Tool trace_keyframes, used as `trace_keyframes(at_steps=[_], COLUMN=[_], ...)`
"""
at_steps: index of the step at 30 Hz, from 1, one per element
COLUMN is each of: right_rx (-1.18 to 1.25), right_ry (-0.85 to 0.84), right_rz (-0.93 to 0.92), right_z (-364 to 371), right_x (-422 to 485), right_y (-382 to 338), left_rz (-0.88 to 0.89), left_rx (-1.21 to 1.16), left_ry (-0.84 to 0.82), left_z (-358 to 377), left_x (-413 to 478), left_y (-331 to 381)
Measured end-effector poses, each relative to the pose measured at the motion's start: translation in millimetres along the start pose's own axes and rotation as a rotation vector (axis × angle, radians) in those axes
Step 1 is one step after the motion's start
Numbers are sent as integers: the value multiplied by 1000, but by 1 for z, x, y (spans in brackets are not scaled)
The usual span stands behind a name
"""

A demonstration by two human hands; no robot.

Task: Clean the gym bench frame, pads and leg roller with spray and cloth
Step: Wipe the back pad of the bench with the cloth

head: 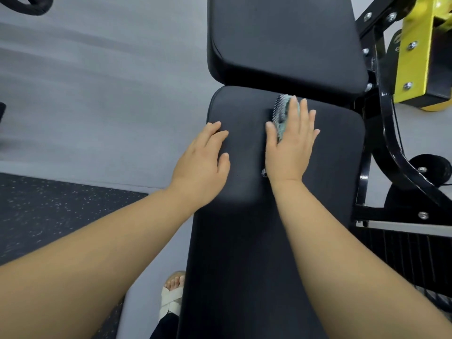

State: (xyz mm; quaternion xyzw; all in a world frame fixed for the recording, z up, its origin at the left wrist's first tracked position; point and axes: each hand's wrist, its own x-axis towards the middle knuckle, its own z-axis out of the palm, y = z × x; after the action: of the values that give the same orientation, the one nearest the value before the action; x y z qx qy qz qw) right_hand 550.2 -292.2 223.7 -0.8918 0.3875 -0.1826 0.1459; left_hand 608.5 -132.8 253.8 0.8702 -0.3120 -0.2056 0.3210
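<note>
View from a head camera, looking down along a gym bench. Two bare forearms reach forward from the bottom of the frame.

The right hand (291, 143) lies flat on a small teal and grey knitted cloth (281, 111) and presses it onto the long black vinyl lower pad (244, 241). Its grip is apart: the fingers are straight and spread, and the thumb lies along the cloth's left edge. The cloth sits near the far end of this pad, right of its middle. Most of it is hidden under the palm, with a bunched part showing past the fingertips.

The left hand (203, 160) rests palm down on the left edge of the same pad, level with the right hand and apart from it. Its grip is also apart, the fingers relaxed and holding nothing.

Beyond the lower pad, a second black vinyl upper pad (281, 40) rises toward the top of the frame, its near end overlapping the lower pad's far end.

On the right stands a black steel bolted frame (391, 148) with a yellow painted metal bracket (420, 45) above it.

On the left is pale grey flooring (97, 94), and nearer the camera a black speckled rubber mat (49, 211). At the bottom, just beside the pad, a foot in a white crossed-strap sandal (171, 297) stands on the floor.
</note>
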Motion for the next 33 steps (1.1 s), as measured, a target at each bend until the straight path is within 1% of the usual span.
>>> trace_keyframes(at_steps=[2,3,4,7,9,10,11,12,13,14,16,17,18,19,20,21,23,25,26,27,28,30,31,33], right_rx=[56,49,36,14,-8,-33,-62,-91,-104,-110,-78,-61,-51,-62,-85,-103,-77,-11,-10,-31,-46,-76,-99,-106], right_ry=[72,85,93,47,-21,-27,-15,3,23,31,53,74,108,129,133,120,-5,-147,-174,-163,-132,-63,-38,49], right_rz=[80,54,-30,-403,-624,-717,-760,-731,-633,-477,-89,71,169,169,90,-44,-310,-481,-549,-591,-589,-435,-309,29], right_z=[11,19,27,44,39,34,28,21,13,4,-11,-12,-9,-5,2,11,28,35,33,26,20,2,-10,-33], right_x=[4,1,-4,-18,-10,-2,9,18,26,30,33,33,32,32,31,26,11,4,8,15,22,35,39,42], right_y=[-15,-27,-40,-62,-51,-38,-24,-8,9,26,47,46,37,20,-1,-24,-63,-69,-59,-43,-23,21,44,85], left_rz=[-23,-49,-82,-223,-253,-246,-226,-200,-178,-165,-187,-204,-217,-230,-242,-248,-253,-244,-237,-227,-216,-156,-116,-41], left_rx=[-52,-109,-179,-358,-366,-348,-330,-303,-259,-204,-116,-97,-97,-110,-134,-166,-258,-312,-297,-263,-218,-94,-34,38], left_ry=[62,96,129,223,229,216,196,176,149,118,76,74,80,92,108,122,134,94,57,23,1,-27,-50,-125], left_z=[-2,-3,-5,-8,-7,-5,-3,-1,2,4,9,10,11,13,14,16,21,26,29,32,33,36,38,41], left_x=[-4,-5,-4,2,2,0,-2,-5,-8,-11,-14,-14,-15,-15,-15,-14,-16,-22,-25,-28,-30,-30,-29,-27], left_y=[-2,-3,-4,-7,-4,-1,2,5,8,10,13,14,16,18,21,23,26,27,28,29,31,39,43,53])
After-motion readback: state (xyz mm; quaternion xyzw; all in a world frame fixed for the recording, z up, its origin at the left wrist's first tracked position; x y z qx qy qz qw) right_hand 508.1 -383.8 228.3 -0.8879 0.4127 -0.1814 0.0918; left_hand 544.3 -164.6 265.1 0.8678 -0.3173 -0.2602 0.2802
